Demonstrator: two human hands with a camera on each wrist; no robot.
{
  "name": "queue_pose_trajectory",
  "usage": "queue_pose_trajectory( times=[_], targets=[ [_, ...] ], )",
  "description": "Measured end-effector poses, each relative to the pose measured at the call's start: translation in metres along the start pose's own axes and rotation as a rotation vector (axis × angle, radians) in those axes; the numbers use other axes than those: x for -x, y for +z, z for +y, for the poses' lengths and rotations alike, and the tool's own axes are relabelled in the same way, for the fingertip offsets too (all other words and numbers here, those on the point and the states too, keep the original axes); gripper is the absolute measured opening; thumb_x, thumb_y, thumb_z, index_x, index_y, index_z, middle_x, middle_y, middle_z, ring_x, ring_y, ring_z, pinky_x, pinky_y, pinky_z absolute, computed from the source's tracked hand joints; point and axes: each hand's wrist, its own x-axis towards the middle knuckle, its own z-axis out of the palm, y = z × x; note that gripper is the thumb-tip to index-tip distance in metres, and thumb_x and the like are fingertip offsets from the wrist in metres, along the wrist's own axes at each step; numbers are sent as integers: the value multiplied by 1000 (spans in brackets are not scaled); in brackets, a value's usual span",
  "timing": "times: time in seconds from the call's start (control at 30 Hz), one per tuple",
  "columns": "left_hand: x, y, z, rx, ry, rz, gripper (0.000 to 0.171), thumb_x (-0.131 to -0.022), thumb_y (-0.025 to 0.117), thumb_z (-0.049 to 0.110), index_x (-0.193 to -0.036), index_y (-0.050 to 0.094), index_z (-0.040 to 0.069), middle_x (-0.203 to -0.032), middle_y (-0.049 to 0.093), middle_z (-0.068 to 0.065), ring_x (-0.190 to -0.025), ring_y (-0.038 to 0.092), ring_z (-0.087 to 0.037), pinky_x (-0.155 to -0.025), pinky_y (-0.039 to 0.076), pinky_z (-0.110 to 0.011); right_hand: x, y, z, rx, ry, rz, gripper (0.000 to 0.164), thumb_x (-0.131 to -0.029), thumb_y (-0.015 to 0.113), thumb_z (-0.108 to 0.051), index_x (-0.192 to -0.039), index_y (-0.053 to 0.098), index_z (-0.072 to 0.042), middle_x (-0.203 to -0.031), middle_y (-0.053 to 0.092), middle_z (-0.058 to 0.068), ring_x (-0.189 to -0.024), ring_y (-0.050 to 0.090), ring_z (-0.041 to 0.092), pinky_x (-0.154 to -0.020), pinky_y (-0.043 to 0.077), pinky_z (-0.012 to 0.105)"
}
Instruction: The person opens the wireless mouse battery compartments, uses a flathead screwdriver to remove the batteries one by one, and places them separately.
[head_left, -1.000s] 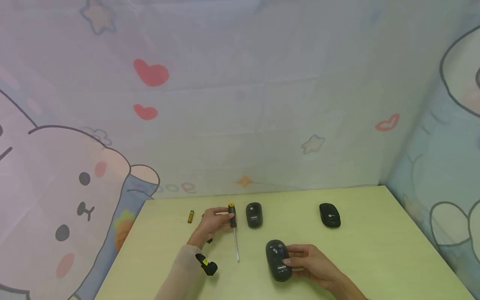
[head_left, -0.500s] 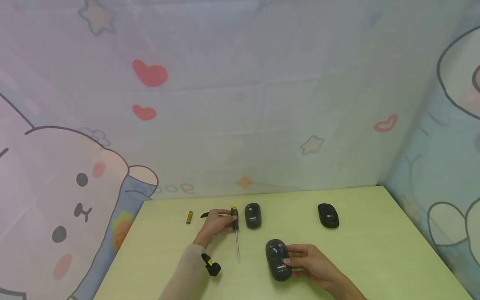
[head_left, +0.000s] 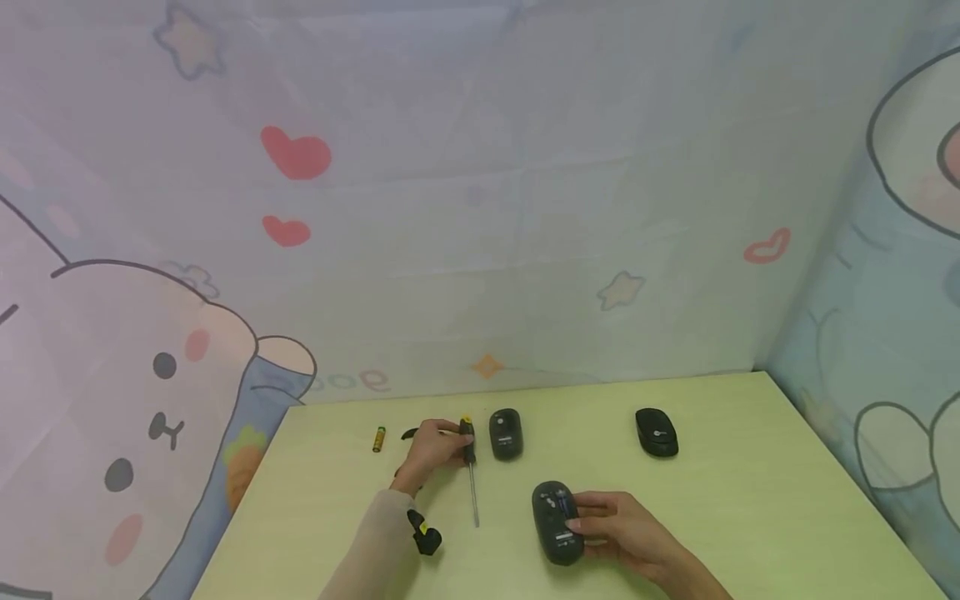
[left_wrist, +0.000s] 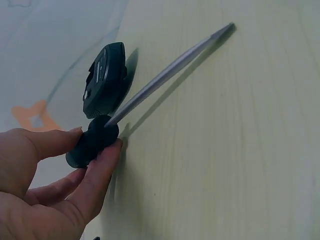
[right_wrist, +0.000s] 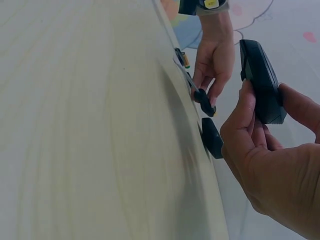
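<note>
My left hand (head_left: 435, 447) pinches a screwdriver (head_left: 468, 442) by its dark, yellow-ended handle, thumb on one side and fingers on the other. Its metal shaft (left_wrist: 170, 72) points toward the near side, close over the table. My right hand (head_left: 626, 533) grips a dark computer mouse (head_left: 557, 523) by its right side, underside facing up with label marks showing. In the right wrist view this mouse (right_wrist: 261, 82) is held between thumb and fingers, raised off the table. Just right of the screwdriver, a second dark mouse (head_left: 506, 433) lies underside up.
A third black mouse (head_left: 657, 432) lies at the back right of the pale table (head_left: 720, 500). A small green and yellow battery (head_left: 378, 439) lies at the back left. Beside the left hand a dark piece (head_left: 409, 433) is partly hidden. A printed cloth (head_left: 480, 208) hangs behind.
My left hand has shifted slightly right with the screwdriver, uncovering more of the dark piece behind it. The right hand and its mouse have stayed nearly still.
</note>
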Motion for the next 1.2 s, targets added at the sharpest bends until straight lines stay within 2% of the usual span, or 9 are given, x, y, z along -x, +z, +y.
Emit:
queue_pose_trajectory(
  times=[0.33,0.57,0.7,0.9,1.2],
  targets=[
    [2,7,0,-146,26,60,46,-94,78,17,-128,63,-11,-95,80,-21,-78,80,-24,-72,68,-35,0,-1,6,-26,-10,-18,68,-97,75,-13,-151,43,15,-131,73,12,-108,75,18,-90,66,35],
    [0,11,4,-276,68,115,41,-92,79,17,-121,67,-10,-86,79,-16,-67,75,-17,-63,63,-28,-1,0,5,-32,-8,-26,69,-97,74,-13,-152,41,15,-132,72,12,-109,75,19,-92,66,36],
    [1,13,6,-354,93,141,42,-91,80,19,-120,68,-9,-88,77,-15,-68,71,-17,-63,59,-29,-1,0,6,-33,-5,-31,68,-98,73,-13,-152,42,14,-130,73,11,-108,76,20,-92,66,36],
    [2,15,7,-390,87,161,46,-91,81,21,-123,67,-9,-95,77,-17,-74,70,-19,-70,61,-38,-2,1,5,-37,2,-33,68,-98,73,-13,-152,42,14,-129,74,11,-107,76,20,-90,66,34],
    [5,15,10,-383,84,151,48,-93,80,21,-127,65,-9,-92,78,-16,-71,71,-18,-69,61,-37,-1,3,4,-31,-7,-34,68,-98,73,-14,-152,42,14,-128,74,11,-108,75,19,-89,66,34]
  ],
)
